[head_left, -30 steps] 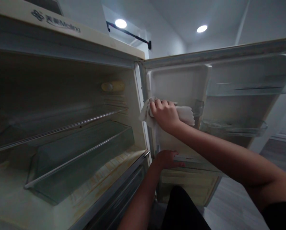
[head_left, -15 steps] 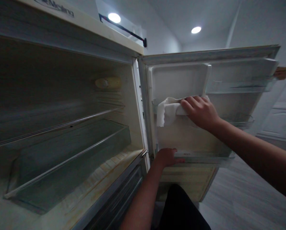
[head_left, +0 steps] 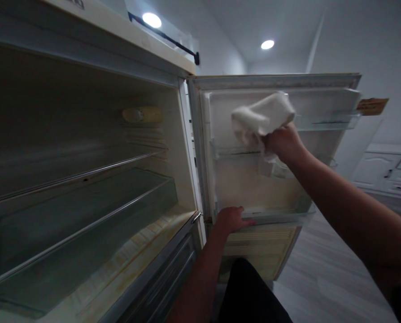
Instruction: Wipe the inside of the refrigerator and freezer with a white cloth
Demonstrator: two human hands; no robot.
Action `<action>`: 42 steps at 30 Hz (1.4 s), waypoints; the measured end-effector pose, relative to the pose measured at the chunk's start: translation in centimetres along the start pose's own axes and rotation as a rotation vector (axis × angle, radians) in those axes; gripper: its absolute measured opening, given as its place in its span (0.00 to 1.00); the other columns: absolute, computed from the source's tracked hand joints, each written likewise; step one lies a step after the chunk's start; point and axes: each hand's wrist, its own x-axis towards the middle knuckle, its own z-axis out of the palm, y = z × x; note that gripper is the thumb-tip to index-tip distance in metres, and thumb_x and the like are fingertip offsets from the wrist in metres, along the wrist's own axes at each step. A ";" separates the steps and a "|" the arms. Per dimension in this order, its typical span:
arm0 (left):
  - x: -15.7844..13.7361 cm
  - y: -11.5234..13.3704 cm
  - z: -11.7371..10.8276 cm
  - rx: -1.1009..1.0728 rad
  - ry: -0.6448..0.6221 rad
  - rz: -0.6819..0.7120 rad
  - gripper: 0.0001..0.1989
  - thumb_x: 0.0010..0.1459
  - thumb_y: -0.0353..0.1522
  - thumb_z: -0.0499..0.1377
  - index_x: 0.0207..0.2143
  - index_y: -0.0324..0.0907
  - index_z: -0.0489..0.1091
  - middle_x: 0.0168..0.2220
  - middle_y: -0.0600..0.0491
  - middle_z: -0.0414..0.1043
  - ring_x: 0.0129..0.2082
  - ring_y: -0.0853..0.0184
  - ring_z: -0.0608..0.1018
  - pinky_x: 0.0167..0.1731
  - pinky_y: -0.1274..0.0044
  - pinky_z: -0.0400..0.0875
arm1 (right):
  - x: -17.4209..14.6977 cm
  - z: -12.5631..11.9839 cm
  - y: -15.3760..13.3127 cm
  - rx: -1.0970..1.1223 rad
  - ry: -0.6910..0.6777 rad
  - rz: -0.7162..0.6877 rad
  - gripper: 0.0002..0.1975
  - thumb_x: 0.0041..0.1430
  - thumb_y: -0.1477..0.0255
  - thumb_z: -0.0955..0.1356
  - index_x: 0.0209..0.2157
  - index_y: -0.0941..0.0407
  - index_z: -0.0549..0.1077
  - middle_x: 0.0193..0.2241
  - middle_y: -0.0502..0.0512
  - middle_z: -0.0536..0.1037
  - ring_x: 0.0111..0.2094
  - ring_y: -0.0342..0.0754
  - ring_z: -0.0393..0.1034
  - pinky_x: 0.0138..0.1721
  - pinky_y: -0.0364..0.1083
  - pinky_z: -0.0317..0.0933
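Note:
My right hand (head_left: 284,143) is closed on a white cloth (head_left: 266,112), which is lifted and blurred in front of the upper inside of the open fridge door (head_left: 227,103). Part of the cloth folds upward, and a looser end hangs by my fingers. Lower down, my left hand (head_left: 231,220) grips the rim of the bottom door shelf (head_left: 281,219) near the hinge side. Its thumb lies along the shelf front; the other fingers are mostly hidden. Between the hands runs the middle door shelf (head_left: 232,154), partly covered by the right hand and cloth.
To the left is the fridge interior, with a glass shelf (head_left: 119,163), a clear drawer (head_left: 96,237) and a stained floor (head_left: 133,255). My dark-clad knee (head_left: 247,291) is below the door. White cabinets (head_left: 375,172) stand at the far right.
My right hand has lifted the cloth off the middle door shelf's rim, swinging it upward. The left hand stays on the bottom shelf. The view has shifted slightly.

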 end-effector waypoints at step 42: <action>-1.0 -0.5 -0.8 -0.064 -0.060 -0.042 0.46 0.56 0.68 0.52 0.62 0.47 0.72 0.54 0.44 0.82 0.54 0.49 0.82 0.52 0.65 0.75 | 6.6 2.3 -2.8 -0.193 -0.998 -0.369 0.15 0.63 0.79 0.69 0.51 0.61 0.77 0.47 0.60 0.83 0.43 0.48 0.75 0.48 0.46 0.65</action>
